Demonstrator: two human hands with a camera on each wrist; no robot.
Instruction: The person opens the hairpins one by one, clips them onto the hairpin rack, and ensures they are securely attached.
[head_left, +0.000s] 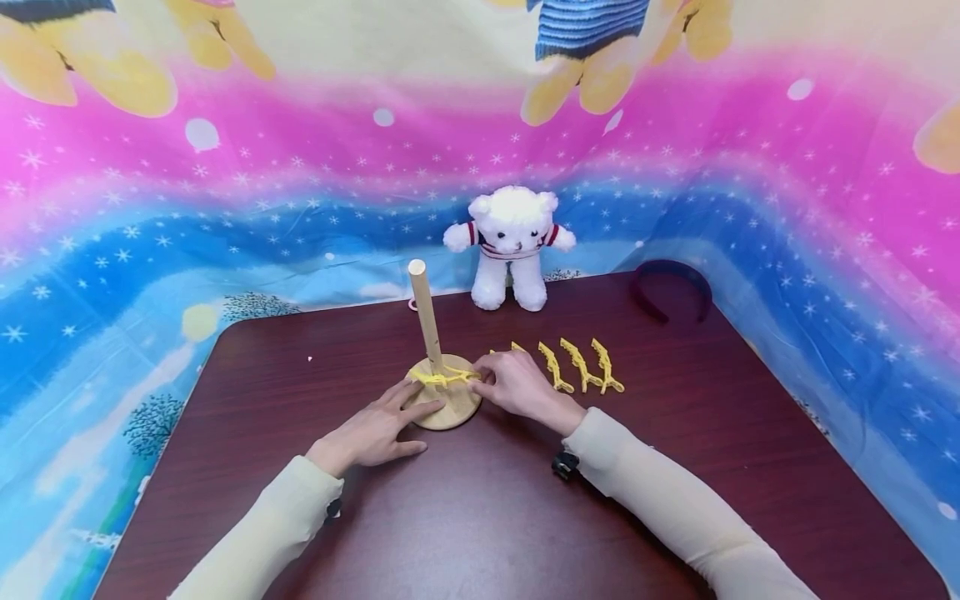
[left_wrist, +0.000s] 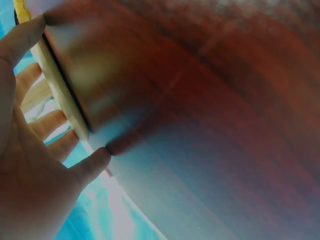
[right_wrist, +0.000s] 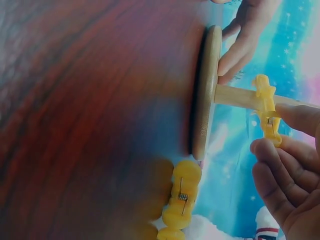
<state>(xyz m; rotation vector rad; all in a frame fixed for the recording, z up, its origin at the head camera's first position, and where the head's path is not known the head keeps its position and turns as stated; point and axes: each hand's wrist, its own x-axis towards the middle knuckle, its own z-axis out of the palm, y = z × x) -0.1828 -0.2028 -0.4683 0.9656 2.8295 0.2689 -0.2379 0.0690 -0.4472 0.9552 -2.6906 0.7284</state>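
A wooden stand has an upright post (head_left: 424, 312) on a round base (head_left: 450, 414). My right hand (head_left: 525, 385) pinches the end of a yellow hair clip (right_wrist: 269, 105) between thumb and fingers, above the base. The clip's toothed part crosses the post, and the right wrist view shows a small metal spring on it. On the other side, my left hand (head_left: 375, 429) lies with spread, extended fingers over the base's near left part. The left wrist view shows its fingers along the base's rim (left_wrist: 67, 102).
More yellow hair clips (head_left: 577, 365) lie in a row right of the stand, one partly behind my right hand. A white teddy bear (head_left: 510, 242) stands at the table's back edge. A dark headband (head_left: 675, 287) lies at the back right corner. Patterned cloth (head_left: 337, 225) hangs around the table.
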